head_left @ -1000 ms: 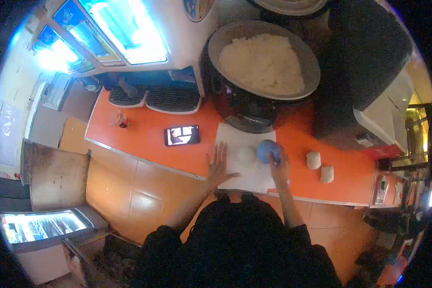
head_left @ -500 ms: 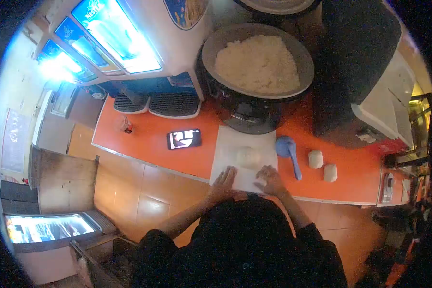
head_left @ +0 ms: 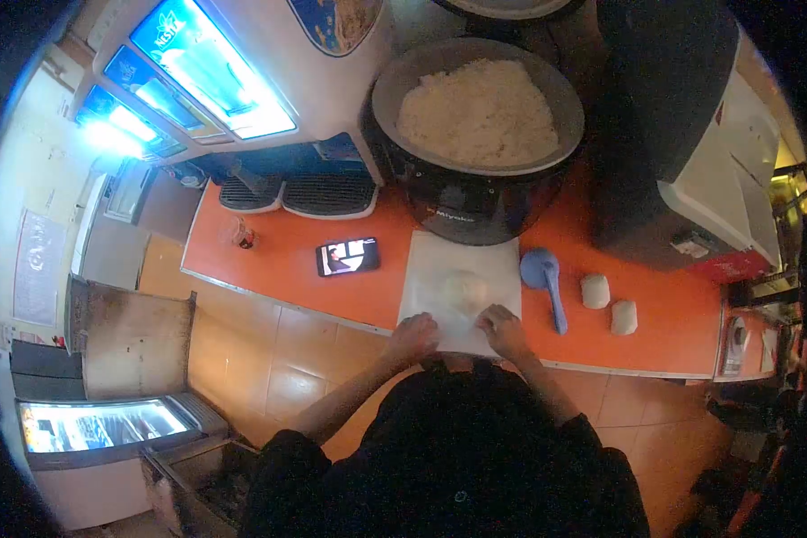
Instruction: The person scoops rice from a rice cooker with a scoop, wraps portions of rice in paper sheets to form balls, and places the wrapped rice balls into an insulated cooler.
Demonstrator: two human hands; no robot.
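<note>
A white sheet (head_left: pixel 421 278) lies on the orange counter, with a pale rounded mound (head_left: pixel 465 291) at its middle that looks like rice. My left hand (head_left: pixel 415 335) is closed at the sheet's near left edge, apparently pinching it. Near the front right part of the sheet, my right hand (head_left: pixel 502 330) has its fingers curled together on the sheet. Just right of the sheet rests a blue scoop (head_left: pixel 540 272), its handle pointing toward me. Two white wrapped pieces (head_left: pixel 594 291) sit farther right.
Behind the sheet stands a black cooker (head_left: pixel 475 211) full of rice. A lit phone (head_left: pixel 348 257) and a small glass (head_left: pixel 243 235) are on the left of the orange counter (head_left: pixel 287 289). A drink dispenser (head_left: pixel 332 99) stands back left, a large dark-and-white machine (head_left: pixel 708 215) back right.
My right hand has let go of the blue scoop, which now lies on the counter. Both hands have moved to the sheet's near edge, and their fingers have closed.
</note>
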